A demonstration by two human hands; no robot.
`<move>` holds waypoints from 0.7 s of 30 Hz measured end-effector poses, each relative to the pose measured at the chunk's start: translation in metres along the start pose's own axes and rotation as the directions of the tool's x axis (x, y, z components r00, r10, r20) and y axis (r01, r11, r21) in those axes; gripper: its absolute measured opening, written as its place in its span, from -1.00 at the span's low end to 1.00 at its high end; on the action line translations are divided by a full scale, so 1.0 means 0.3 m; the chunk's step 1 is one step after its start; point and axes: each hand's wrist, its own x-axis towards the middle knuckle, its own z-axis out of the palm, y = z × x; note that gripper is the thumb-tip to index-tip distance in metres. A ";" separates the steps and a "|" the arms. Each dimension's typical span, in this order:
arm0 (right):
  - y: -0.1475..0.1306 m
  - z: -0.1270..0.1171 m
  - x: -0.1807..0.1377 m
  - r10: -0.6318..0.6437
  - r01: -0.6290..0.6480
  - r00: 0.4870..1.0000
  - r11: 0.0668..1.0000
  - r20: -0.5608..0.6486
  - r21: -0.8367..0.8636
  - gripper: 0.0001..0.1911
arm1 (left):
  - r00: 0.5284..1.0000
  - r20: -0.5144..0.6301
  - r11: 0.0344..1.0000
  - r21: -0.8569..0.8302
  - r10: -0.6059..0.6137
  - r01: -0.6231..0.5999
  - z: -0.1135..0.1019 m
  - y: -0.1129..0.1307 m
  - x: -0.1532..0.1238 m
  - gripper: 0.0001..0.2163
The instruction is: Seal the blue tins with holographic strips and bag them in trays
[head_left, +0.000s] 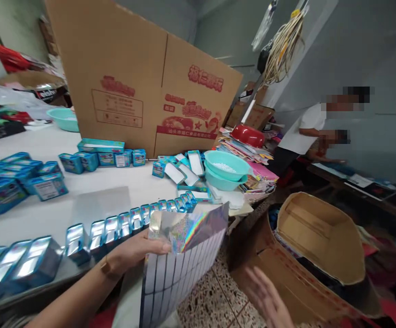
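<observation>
My left hand (143,250) pinches a shiny holographic sticker sheet (184,278) at its upper left edge, thumb on top. White rectangles in a grid cover most of it, and a rainbow glare crosses the bare silver part. The sheet hangs tilted over the table's front edge. My right hand (266,294) is off to the right of the sheet, fingers stretched out, slightly blurred and touching nothing visible. Behind the left hand, a row of small blue boxes (124,224) with silvery tops runs along the table edge.
A large cardboard box (123,59) stands on the white table (99,200). More blue boxes (49,186) cluster at left. Turquoise baskets (225,166) and a red bowl (247,135) are at the far end. An open carton (321,232) stands right; a person (303,127) is beyond.
</observation>
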 end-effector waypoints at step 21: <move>-0.206 0.759 0.036 -0.143 0.078 0.904 0.982 0.403 0.172 -0.36 | 0.744 -0.657 0.948 -0.141 0.126 -0.285 -0.202 -0.075 -0.475 -0.69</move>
